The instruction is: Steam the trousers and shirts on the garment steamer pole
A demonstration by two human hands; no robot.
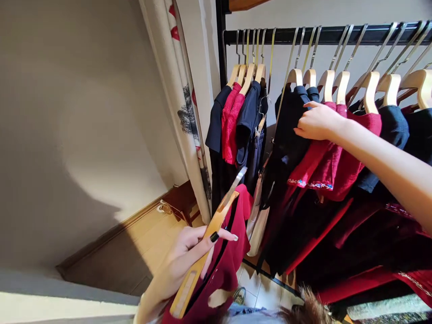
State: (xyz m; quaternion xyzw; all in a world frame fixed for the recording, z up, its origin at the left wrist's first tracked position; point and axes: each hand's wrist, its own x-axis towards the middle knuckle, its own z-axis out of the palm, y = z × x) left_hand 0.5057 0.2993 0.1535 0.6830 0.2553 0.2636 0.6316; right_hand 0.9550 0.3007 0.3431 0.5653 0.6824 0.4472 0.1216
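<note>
My left hand (189, 258) is closed around a wooden hanger (202, 252) that carries a red garment (224, 265), held low in front of the rack. My right hand (315, 120) reaches up to the hanging clothes, its fingers curled against a black garment (286, 144) and a red garment (324, 166), pushing them apart. Above, a black rail (324, 35) holds many wooden hangers with dark blue, red and black clothes.
A patterned cream curtain (184, 103) hangs left of the rack beside a plain wall (74, 126). Dark wooden skirting (111, 234) runs along a tiled floor (259, 292). A pale bag (258, 225) hangs among the clothes.
</note>
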